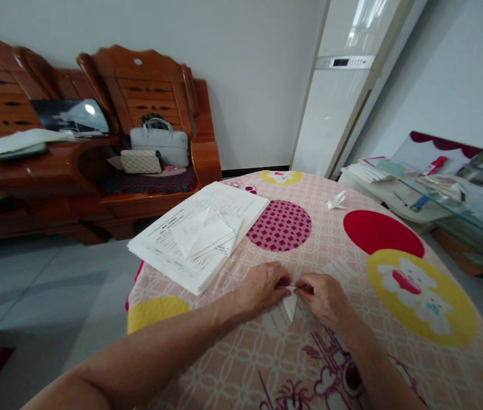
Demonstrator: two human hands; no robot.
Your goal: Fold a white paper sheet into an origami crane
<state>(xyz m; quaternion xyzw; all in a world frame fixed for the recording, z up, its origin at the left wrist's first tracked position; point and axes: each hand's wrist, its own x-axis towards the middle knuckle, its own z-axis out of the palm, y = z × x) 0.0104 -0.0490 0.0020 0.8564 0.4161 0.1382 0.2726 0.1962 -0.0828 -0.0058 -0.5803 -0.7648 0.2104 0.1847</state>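
A small piece of folded white paper [290, 306] lies on the patterned tablecloth, its narrow point toward me. My left hand [265, 286] pinches its upper left side, fingers curled. From the other side, my right hand [318, 293] grips the upper right corner between thumb and fingers. The fingers hide the paper's top part. Beyond my left hand sits a stack of printed sheets [168, 250], with several loose folded white papers [207, 230] on top. Farther back stands a folded paper piece [337, 200] that looks like a small origami figure.
The round table is covered by a cloth [241, 353] with colored circles. Left of it stand wooden chairs [143, 91] holding a grey bag [160, 143] and a quilted purse [141, 162]. At right is a glass-topped stand [441, 202] with clutter; behind, a tall white appliance [330, 108].
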